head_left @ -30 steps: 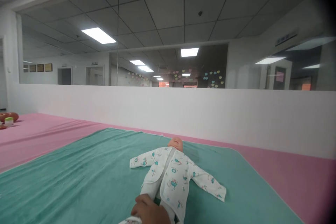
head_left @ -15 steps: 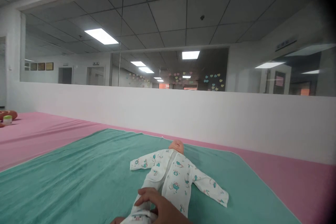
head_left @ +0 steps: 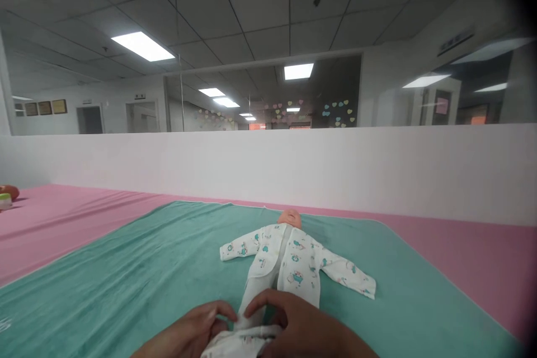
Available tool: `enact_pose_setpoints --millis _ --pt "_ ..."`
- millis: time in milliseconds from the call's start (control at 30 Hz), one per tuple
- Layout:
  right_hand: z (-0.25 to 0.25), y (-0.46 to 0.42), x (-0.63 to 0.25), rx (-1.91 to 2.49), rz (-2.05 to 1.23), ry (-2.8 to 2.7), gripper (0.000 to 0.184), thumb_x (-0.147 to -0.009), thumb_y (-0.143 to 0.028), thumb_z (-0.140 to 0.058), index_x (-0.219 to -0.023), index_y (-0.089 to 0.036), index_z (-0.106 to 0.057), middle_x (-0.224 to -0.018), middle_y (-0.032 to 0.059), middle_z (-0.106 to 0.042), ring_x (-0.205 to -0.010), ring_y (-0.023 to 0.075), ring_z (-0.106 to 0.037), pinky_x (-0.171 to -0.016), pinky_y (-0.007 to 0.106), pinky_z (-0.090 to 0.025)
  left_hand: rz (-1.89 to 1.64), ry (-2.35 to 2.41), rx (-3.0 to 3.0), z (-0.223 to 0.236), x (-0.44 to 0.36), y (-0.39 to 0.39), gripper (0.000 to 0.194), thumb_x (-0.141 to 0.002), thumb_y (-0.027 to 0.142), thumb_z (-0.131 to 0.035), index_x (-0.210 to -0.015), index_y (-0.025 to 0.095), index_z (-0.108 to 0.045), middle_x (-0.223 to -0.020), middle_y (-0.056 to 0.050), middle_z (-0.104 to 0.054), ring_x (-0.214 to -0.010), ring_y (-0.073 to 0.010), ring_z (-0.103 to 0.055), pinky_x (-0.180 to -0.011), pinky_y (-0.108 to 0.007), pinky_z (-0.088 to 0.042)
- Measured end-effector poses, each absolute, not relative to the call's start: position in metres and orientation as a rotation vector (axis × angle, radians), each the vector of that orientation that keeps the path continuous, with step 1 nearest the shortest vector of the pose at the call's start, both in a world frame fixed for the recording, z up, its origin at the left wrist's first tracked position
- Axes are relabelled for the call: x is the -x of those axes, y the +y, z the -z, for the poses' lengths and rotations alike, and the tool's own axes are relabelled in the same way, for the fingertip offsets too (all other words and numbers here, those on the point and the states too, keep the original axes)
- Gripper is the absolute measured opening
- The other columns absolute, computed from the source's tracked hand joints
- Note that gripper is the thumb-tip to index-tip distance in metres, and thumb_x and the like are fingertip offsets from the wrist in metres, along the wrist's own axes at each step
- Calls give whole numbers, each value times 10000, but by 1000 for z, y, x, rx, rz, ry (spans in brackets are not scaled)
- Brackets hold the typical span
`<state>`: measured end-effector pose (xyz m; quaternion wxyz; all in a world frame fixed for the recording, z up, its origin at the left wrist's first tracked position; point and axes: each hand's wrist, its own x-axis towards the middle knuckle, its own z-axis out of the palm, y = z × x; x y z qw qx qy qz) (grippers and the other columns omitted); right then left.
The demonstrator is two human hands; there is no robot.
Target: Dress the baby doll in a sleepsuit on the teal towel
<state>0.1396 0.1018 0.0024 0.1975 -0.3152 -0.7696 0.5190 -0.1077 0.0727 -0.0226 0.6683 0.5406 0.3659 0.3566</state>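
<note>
One baby doll [head_left: 289, 218] lies on its back near the middle of a teal towel [head_left: 126, 257], its head pointing away from the person and its legs toward them. It wears a white long-sleeved sleepsuit [head_left: 300, 265] printed with small teal and pink animals. An overlapping flap closes the front, and both sleeves stretch out sideways, flat on the towel. The suit's legs run toward the bottom of the view, ending in a bunched fold of printed white cloth [head_left: 239, 344].

Both hands are at that end, on either side of the legs. The left hand [head_left: 188, 331] comes in from the lower left, with its fingers [head_left: 218, 309] curved and close together, their tips at the suit and the fold. The right hand [head_left: 304, 327] comes in from the lower right, with its fingers [head_left: 264, 301] slightly spread and arched over the suit, and its lower part covers one side of the fold. Whether either hand pinches the cloth cannot be told.

The towel lies on a wide pink mat [head_left: 54, 229], which meets a low white wall [head_left: 293, 168]. At the far left of the mat sit a reddish-brown object [head_left: 8, 192] and a small green-topped jar [head_left: 5, 200]. Above the wall, glass panels [head_left: 260, 95] show pastel paper hearts [head_left: 338, 113] beyond.
</note>
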Motion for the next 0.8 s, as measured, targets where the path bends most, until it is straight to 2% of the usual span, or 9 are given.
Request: enact_pose_setpoints --millis 67,133,267,367,500,567,667,767,800 --pt "0 107 -142 932 -1437 -2124 447 -599 -357 -713 -1022 -243 -621 -970 10 -618 -863 174 -554 -744 269 -420 -730 906 -1343 20 103 93 372 -772 506 -551 -759 134 -555 -638 0 -448 -576 -99 -378 -533 -206 -287" --pt "3 113 -143 1016 -1364 -2078 311 -680 -393 -642 -931 -209 -645 -866 11 -629 -786 157 -553 -696 260 -412 -706 1009 -1511 20 94 112 326 -758 443 -593 -710 127 -531 -608 24 -423 -562 -81 -339 -516 -193 -241" --pt "7 122 -142 1180 -1050 -2033 194 -751 -374 -566 -794 -199 -639 -762 0 -626 -728 149 -542 -660 255 -389 -807 1134 -1705 21 74 136 187 -724 316 -605 -736 134 -565 -618 31 -473 -586 -93 -387 -537 -200 -273" --pt "12 125 -138 1265 -745 -1958 171 -798 -366 -506 -780 -224 -600 -774 -14 -623 -751 155 -540 -677 263 -378 -928 1231 -1806 22 62 147 201 -760 350 -556 -737 156 -601 -646 17 -524 -638 -126 -449 -576 -222 -321" --pt "23 131 -136 1458 -453 -1847 257 -870 -424 -364 -789 -240 -524 -717 -13 -589 -676 164 -513 -624 278 -357 -1036 1278 -1968 22 49 162 272 -821 384 -475 -973 229 -639 -902 -22 -625 -847 -190 -534 -752 -283 -392" --pt "28 135 -138 1475 -386 -1822 270 -880 -420 -340 -768 -237 -504 -721 -6 -573 -677 166 -507 -616 279 -360 -1097 1287 -2046 28 45 168 320 -818 369 -483 -1099 265 -594 -1009 -30 -596 -926 -206 -524 -822 -311 -391" --pt "32 140 -142 1427 -337 -1820 243 -878 -374 -351 -744 -228 -492 -793 4 -549 -732 159 -506 -647 274 -385 -1171 1275 -2045 45 44 174 354 -804 340 -502 -1138 246 -571 -1047 -52 -533 -975 -206 -499 -876 -323 -393" --pt "32 144 -145 1500 -303 -1816 177 -839 -388 -421 -855 -231 -502 -889 13 -517 -722 149 -502 -653 277 -408 -1227 1270 -1858 59 46 177 439 -806 347 -500 -1228 228 -495 -1175 -74 -446 -1089 -205 -450 -951 -329 -370" --pt "31 145 -146 1533 -293 -1819 211 -817 -409 -455 -929 -235 -499 -939 18 -507 -724 147 -505 -652 279 -414 -1240 1278 -1801 62 46 178 476 -799 345 -509 -1258 228 -462 -1211 -78 -421 -1123 -209 -431 -972 -338 -357"
